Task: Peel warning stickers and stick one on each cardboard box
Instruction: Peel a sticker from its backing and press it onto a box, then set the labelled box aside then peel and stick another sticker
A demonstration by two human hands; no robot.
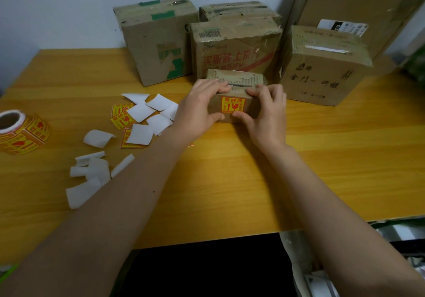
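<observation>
A small cardboard box (239, 78) stands mid-table with a yellow and red warning sticker (232, 104) on its near face. My left hand (200, 105) grips the box's left end, fingers curled over the top edge. My right hand (264, 110) grips its right end, with the thumb at the sticker's lower edge. A roll of warning stickers (23, 131) lies at the far left. Loose stickers (119, 119) lie under white backing papers (149, 115).
Several bigger cardboard boxes stand along the wall: one with green tape (156, 41), one with red print (234, 50), one with black writing (322, 71), a tall one (358, 4) behind. More backing scraps (89, 174) lie front left. The wooden table's edge (207, 239) runs near me.
</observation>
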